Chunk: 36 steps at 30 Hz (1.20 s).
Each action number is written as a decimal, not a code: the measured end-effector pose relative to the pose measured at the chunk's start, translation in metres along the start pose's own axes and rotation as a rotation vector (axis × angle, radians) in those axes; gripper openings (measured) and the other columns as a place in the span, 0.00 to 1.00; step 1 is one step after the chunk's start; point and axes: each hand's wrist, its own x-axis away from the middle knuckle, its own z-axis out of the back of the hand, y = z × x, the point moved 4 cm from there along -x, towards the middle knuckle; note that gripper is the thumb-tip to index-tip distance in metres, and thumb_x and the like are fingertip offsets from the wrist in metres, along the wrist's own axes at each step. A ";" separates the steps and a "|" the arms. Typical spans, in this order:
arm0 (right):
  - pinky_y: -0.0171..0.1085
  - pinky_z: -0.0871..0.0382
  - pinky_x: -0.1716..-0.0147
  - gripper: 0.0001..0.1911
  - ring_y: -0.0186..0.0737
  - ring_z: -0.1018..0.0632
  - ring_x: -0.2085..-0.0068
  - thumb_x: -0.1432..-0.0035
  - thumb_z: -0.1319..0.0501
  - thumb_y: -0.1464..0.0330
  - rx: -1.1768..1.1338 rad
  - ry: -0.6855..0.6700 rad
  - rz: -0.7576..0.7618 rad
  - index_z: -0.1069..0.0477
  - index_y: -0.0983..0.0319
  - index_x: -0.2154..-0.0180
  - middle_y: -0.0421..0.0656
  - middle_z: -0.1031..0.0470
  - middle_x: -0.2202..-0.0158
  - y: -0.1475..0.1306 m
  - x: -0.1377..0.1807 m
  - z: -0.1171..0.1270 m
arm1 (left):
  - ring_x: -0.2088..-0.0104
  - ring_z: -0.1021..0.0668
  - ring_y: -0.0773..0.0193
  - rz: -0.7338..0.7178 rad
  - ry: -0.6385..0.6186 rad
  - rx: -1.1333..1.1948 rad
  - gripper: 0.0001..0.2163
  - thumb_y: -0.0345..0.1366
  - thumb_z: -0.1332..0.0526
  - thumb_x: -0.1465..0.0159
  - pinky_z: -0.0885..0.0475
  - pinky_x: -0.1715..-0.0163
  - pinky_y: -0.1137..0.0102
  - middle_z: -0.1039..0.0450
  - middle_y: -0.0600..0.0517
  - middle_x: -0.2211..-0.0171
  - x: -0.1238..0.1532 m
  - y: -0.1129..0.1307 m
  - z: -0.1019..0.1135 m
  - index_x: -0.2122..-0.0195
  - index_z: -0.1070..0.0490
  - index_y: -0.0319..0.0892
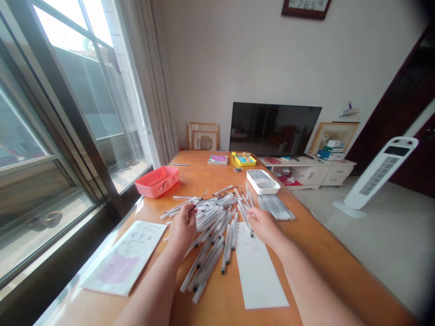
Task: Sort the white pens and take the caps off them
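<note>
My left hand (182,228) is closed in a pinch on a thin dark pen refill (203,195), which points up and away to the right. My right hand (265,225) is closed at the right side of the pile, its fingertips on a clear pen barrel (245,218); part of the grip is hidden. Between the hands spreads a loose heap of clear pens (211,218), several with black ends. Right of the heap, a neat row of pens (276,207) lies beside a white tray (277,190) of pens or similar sticks.
A red plastic basket (158,182) stands at the left edge. A writing booklet (127,258) lies near my left forearm, a white paper sheet (261,276) near my right. Farther back are a colourful book (218,160) and a yellow box (245,159) on the wooden table (197,174).
</note>
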 end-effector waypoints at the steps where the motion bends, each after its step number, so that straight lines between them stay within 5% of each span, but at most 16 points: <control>1: 0.33 0.41 0.71 0.12 0.40 0.25 0.69 0.37 0.45 0.63 -0.017 0.018 -0.011 0.25 0.58 0.60 0.40 0.23 0.71 0.006 -0.001 -0.003 | 0.59 0.20 0.57 -0.002 -0.011 0.007 0.11 0.37 0.46 0.34 0.30 0.58 0.65 0.20 0.48 0.59 0.000 0.001 0.000 0.55 0.28 0.44; 10: 0.35 0.36 0.67 0.10 0.41 0.23 0.67 0.41 0.44 0.64 -0.133 0.101 -0.030 0.24 0.59 0.65 0.41 0.21 0.70 0.035 -0.007 -0.001 | 0.78 0.31 0.66 0.191 -0.122 0.258 0.12 0.38 0.45 0.41 0.36 0.75 0.71 0.23 0.52 0.71 -0.001 0.005 -0.005 0.61 0.27 0.41; 26: 0.36 0.37 0.70 0.10 0.43 0.24 0.68 0.44 0.43 0.63 -0.179 0.311 -0.164 0.24 0.58 0.66 0.42 0.21 0.70 0.049 -0.011 0.037 | 0.79 0.37 0.68 0.156 -0.066 0.284 0.12 0.45 0.41 0.39 0.40 0.77 0.73 0.40 0.59 0.82 0.005 0.039 0.014 0.71 0.31 0.42; 32: 0.36 0.35 0.69 0.13 0.41 0.24 0.69 0.41 0.43 0.61 -0.272 0.323 -0.014 0.23 0.60 0.64 0.42 0.21 0.71 0.019 0.000 0.029 | 0.78 0.34 0.68 0.152 -0.130 0.410 0.10 0.43 0.42 0.40 0.38 0.76 0.73 0.33 0.57 0.79 0.008 0.047 0.011 0.67 0.28 0.42; 36: 0.35 0.33 0.67 0.18 0.39 0.24 0.70 0.36 0.45 0.63 -0.318 0.177 0.264 0.24 0.58 0.49 0.41 0.21 0.69 -0.027 0.022 0.013 | 0.80 0.33 0.67 0.144 -0.325 0.357 0.08 0.39 0.42 0.42 0.39 0.77 0.73 0.30 0.56 0.80 0.021 0.060 -0.005 0.67 0.27 0.42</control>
